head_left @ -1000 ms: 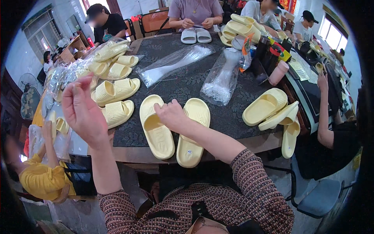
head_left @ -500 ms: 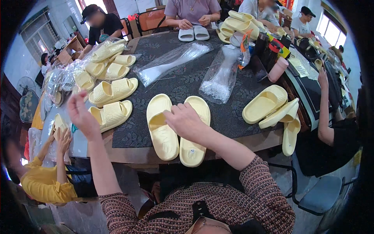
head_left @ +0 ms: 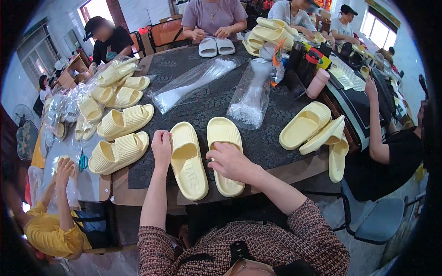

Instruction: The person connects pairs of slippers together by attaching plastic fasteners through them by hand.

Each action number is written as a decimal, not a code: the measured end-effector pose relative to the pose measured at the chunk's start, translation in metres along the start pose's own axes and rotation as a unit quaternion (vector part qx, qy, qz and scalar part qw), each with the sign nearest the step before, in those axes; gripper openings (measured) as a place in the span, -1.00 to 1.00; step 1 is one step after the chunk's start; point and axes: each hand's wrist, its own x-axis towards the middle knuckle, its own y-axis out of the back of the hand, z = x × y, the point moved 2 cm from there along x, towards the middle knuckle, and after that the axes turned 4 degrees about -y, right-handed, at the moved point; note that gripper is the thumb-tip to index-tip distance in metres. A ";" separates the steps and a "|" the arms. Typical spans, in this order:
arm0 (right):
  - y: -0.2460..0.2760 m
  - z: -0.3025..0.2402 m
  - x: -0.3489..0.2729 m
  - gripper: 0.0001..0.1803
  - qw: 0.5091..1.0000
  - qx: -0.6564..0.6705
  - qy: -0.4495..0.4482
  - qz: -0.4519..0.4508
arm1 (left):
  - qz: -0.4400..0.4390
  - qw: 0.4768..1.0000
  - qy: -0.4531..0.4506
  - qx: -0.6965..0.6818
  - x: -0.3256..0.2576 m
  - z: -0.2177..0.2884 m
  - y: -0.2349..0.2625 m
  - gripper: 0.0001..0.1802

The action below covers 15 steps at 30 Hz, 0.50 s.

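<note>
Two pale yellow slide slippers lie side by side before me, toes pointing away. My left hand point(head_left: 161, 143) is closed against the outer edge of the left slipper point(head_left: 191, 181), beside its ribbed strap; whatever its fingers pinch is too small to make out. Over the right slipper point(head_left: 224, 130) is my right hand point(head_left: 230, 162), its fingers bent at the foot opening behind the strap. The hand hides part of the insole, and its fingertips are partly hidden. Beyond the slippers lie two clear bags of thin white plastic strands, one on the left point(head_left: 195, 87) and one on the right point(head_left: 250, 94).
Yellow slippers point(head_left: 122, 152) stand at left beside a bagged heap point(head_left: 92, 99) and teal scissors point(head_left: 83, 161). More slippers point(head_left: 306, 124) lie at right. Bottles point(head_left: 317, 83) stand behind them. Several people work around the dark-covered table point(head_left: 156, 172); a chair point(head_left: 380, 225) is at right.
My left hand has come down from its raised place to the left slipper's edge. My right hand has moved from the left slipper to the right one. A gap now separates the two slippers.
</note>
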 end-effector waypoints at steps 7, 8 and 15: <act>-0.020 -0.017 0.012 -0.59 0.997 0.010 0.046 -0.055 | 0.051 0.996 -0.056 -0.057 -0.010 -0.005 0.009 -0.83; -0.022 -0.014 0.013 -0.59 0.998 0.005 0.033 -0.050 | 0.042 0.996 -0.045 -0.062 -0.010 -0.002 0.007 -0.84; -0.040 -0.009 0.029 -0.75 0.995 -0.086 0.007 -0.052 | 0.050 0.995 -0.025 -0.077 -0.014 -0.002 0.016 -0.85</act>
